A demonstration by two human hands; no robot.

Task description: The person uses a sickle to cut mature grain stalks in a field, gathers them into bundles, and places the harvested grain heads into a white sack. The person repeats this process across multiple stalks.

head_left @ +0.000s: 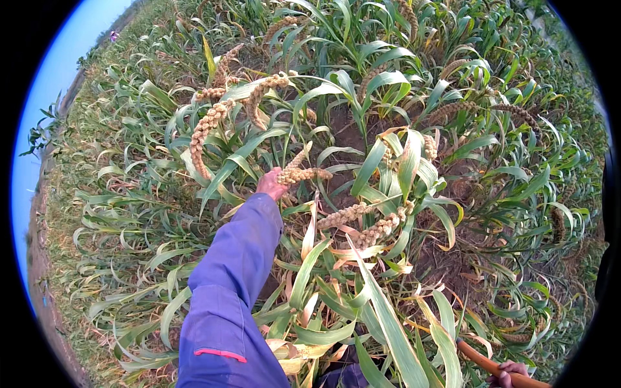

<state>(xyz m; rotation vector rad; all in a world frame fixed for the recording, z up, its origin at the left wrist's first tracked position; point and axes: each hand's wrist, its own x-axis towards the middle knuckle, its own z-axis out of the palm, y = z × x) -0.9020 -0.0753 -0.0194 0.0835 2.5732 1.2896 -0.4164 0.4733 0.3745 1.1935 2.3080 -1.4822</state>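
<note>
My left hand (272,185) reaches out into the crop at the middle of the view, closed at the base of a few tan millet heads (304,174). Its fingertips are mostly hidden, and leaves surround it. My right hand (510,374) is low at the right edge, wrapped round an orange-brown tool handle (482,357). The handle slants up to the left and ends in a dark tip among leaves; any blade is hidden. More drooping millet heads (212,126) hang just beyond my left hand, and others (378,229) lie to its right.
Long green and yellowing leaves (388,310) rise close in front of me. Dense millet plants (142,213) spread on all sides, with brown soil (446,258) showing between them. A small distant figure (114,36) stands at the far left, below blue sky.
</note>
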